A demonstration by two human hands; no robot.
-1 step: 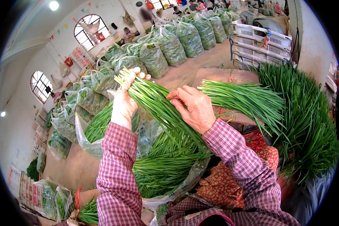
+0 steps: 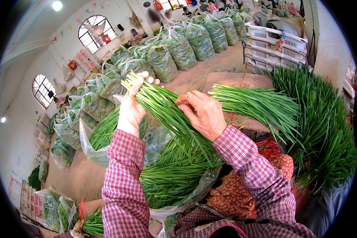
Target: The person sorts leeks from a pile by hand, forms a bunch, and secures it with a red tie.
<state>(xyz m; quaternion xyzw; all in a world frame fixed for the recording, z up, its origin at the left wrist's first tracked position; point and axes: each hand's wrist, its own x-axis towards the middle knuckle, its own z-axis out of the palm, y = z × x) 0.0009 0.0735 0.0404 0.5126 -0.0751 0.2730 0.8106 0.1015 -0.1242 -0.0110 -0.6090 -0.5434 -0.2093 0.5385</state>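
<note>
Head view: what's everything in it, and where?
Held bunch: one, green, centre
Resting bunch: one, green, right of centre
Board: one, brown, beneath resting bunch
Stalk heap: one, green, far right
Open bagging: count unclear, clear, around more stalks
Filled bags: many, clear, green inside, behind
Crates: several stacked, white, upper right
Windows: three, dark-barred, upper left and top
People: several, clothing mixed, far back
Sleeves: two, purple checked, lower centre
Left fingers: one set, bare, around held bunch
Right fingers: one set, bare, at its edge

A vegetable packing workshop, shown by bagged greens (image 2: 180,49) and stacked crates (image 2: 263,47).
</note>
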